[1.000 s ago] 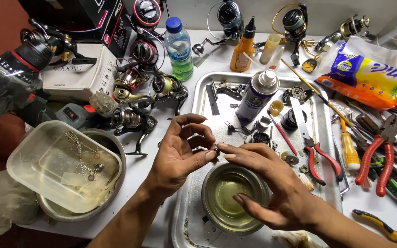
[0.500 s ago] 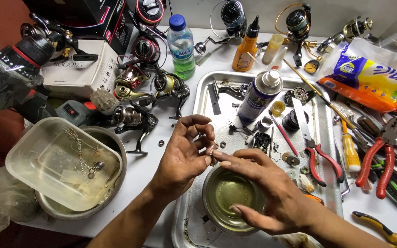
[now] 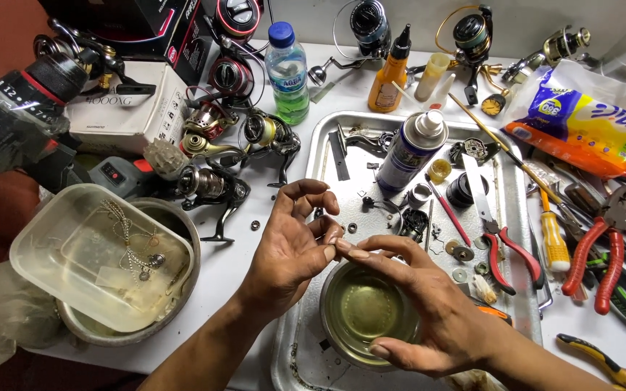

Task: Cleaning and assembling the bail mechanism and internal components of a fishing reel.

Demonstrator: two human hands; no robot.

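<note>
- The left hand [image 3: 291, 242] and right hand [image 3: 429, 318] meet fingertip to fingertip above the small metal bowl [image 3: 364, 311] of yellowish liquid — pinching something too small to make out.
- The bowl sits at the near edge of the steel tray [image 3: 313, 181], likely placed to catch drips.
- Since the earlier frame, the right hand has curled round the bowl's rim — the pinch is tighter.

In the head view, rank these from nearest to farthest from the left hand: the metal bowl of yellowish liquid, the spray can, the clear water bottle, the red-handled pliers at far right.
From the left hand:
1. Metal bowl, just below and right of it, on the tray.
2. Spray can, up and right, standing on the tray.
3. Water bottle, straight up, at the table's back.
4. Red-handled pliers, far right, off the tray.
</note>
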